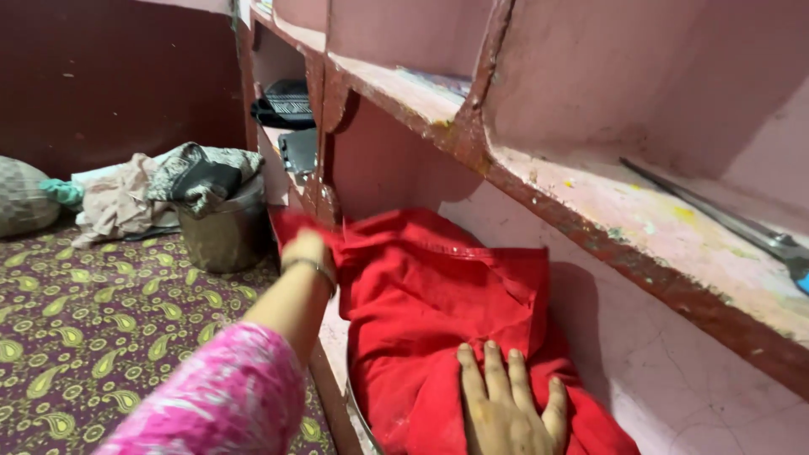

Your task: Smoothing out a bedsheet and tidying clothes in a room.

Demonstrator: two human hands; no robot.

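Left hand (305, 250) is clenched on the red cloth (438, 312) edge; right hand (508, 404) is pressed flat, fingers spread, on it.

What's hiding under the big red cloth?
Only a thin curved metal rim peeks out at the near edge of the red cloth. The rest is covered. The right hand presses flat on top; the left hand grips the far edge.

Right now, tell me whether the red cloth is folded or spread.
Spread, rumpled: red cloth drapes over the lower shelf, right hand flat on it.
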